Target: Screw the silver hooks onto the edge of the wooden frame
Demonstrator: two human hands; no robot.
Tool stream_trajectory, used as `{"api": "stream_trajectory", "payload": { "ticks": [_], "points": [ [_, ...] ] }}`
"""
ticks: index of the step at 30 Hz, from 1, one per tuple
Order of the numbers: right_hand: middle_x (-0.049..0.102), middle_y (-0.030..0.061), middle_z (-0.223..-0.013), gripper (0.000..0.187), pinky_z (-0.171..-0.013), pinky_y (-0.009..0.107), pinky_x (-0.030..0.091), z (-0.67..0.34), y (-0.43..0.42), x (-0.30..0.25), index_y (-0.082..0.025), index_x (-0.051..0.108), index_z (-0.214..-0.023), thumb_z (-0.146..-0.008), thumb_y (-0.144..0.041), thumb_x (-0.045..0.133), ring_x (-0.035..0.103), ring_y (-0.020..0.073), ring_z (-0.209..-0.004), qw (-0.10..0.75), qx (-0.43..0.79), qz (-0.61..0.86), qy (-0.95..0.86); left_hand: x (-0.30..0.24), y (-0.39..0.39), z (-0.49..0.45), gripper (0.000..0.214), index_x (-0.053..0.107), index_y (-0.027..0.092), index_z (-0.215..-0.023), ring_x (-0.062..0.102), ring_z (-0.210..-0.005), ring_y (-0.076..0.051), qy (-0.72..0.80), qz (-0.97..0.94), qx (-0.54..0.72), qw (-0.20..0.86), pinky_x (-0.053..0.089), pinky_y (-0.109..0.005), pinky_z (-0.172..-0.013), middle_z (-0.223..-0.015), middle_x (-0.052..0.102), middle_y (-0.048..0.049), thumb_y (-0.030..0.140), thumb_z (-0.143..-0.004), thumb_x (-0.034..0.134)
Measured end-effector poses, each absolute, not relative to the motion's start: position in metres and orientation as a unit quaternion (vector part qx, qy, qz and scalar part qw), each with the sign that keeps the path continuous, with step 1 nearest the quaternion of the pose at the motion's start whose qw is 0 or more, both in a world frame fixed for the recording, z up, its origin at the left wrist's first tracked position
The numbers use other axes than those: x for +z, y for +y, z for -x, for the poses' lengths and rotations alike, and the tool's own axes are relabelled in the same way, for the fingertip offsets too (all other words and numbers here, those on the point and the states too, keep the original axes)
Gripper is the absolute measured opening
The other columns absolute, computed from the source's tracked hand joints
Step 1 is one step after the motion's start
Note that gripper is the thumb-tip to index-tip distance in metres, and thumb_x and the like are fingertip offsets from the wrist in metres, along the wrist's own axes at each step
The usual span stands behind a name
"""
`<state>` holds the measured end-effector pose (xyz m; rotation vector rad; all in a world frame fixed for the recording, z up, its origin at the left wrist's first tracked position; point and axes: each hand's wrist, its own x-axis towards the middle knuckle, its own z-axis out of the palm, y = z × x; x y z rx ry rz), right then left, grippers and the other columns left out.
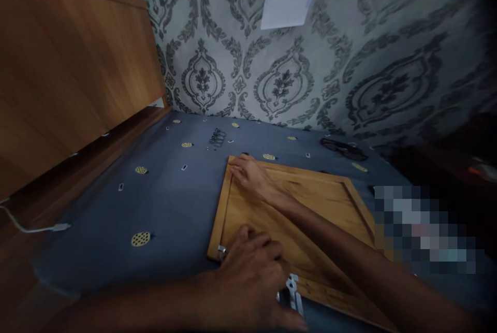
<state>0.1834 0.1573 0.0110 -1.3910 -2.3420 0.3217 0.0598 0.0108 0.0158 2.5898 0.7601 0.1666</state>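
A wooden cabinet door [310,198] with a raised frame lies on the blue bedsheet. My right hand [252,175] reaches across it, and its fingers are bent over the far left corner of the frame. Lower down, my left hand [254,271] grips the near edge, with curled fingers over the wood and the thumb off the edge. Beside that thumb, a metal hinge [293,291] sticks out from the door's edge, partly hidden by the hand. A second small metal fitting [221,251] sits at the near left corner.
Dark coiled pieces [217,138] lie on the bedsheet [174,198] behind the door. A dark strap-like item [344,149] is at the far right. A wooden cabinet side [73,58] rises at left, near a white cable [34,228]. Patterned wallpaper [240,58] covers the wall behind.
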Motion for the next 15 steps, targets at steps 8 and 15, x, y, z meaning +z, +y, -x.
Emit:
{"api": "stream_trajectory", "payload": {
  "ticks": [8, 15],
  "points": [
    [0.066, 0.012, -0.139, 0.041, -0.103, 0.048, 0.062, -0.123, 0.222, 0.007, -0.018, 0.065, -0.137, -0.105, -0.043, 0.069, 0.068, 0.025, -0.121, 0.12, 0.068, 0.572, -0.808, -0.023, 0.015, -0.074, 0.066, 0.077, 0.02, -0.096, 0.071, -0.099, -0.032, 0.261, -0.947, 0.085, 0.166, 0.049, -0.052, -0.094, -0.097, 0.077, -0.0101, 0.085, -0.083, 0.072],
    [0.066, 0.0119, -0.139, 0.041, -0.103, 0.047, 0.062, -0.111, 0.233, 0.006, -0.018, 0.065, -0.137, -0.105, -0.043, 0.069, 0.068, 0.0249, -0.121, 0.066, 0.049, 0.615, -0.784, -0.034, 0.011, -0.072, 0.071, 0.078, 0.022, -0.106, 0.069, -0.105, -0.031, 0.26, -0.942, 0.118, 0.178, 0.044, -0.05, -0.098, -0.101, 0.075, -0.0076, 0.089, -0.085, 0.065]
  ]
}}
